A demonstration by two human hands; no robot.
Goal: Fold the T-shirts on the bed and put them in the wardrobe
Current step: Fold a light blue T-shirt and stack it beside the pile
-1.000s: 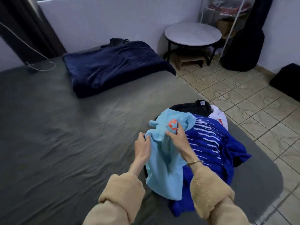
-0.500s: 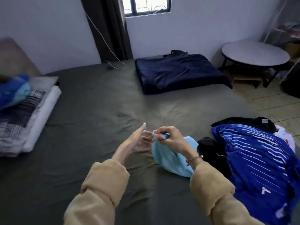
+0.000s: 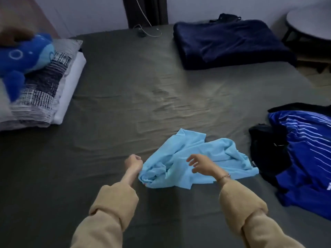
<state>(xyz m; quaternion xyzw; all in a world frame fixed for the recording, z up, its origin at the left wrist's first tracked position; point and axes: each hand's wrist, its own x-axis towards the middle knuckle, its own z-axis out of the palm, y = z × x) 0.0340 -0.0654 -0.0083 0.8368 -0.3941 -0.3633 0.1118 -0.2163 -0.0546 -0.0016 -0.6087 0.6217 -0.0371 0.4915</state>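
Head view: light-blue T-shirt (image 3: pixel 195 158) lies crumpled, long axis nine-to-three. Left hand (image 3: pixel 134 161) fisted at its nine-o'clock edge, grip uncertain; right hand (image 3: pixel 201 164) spread above.

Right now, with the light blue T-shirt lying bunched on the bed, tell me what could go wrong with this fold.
1. The light blue T-shirt lies crumpled; folding it before spreading it would likely lock in creases.
2. The left hand seems to grip only its left edge while the right hand hovers open above it, so a one-sided pull could drag the shirt rather than flatten it.
3. The black garment and blue striped shirt lie close on the right; a spread sleeve may overlap them.
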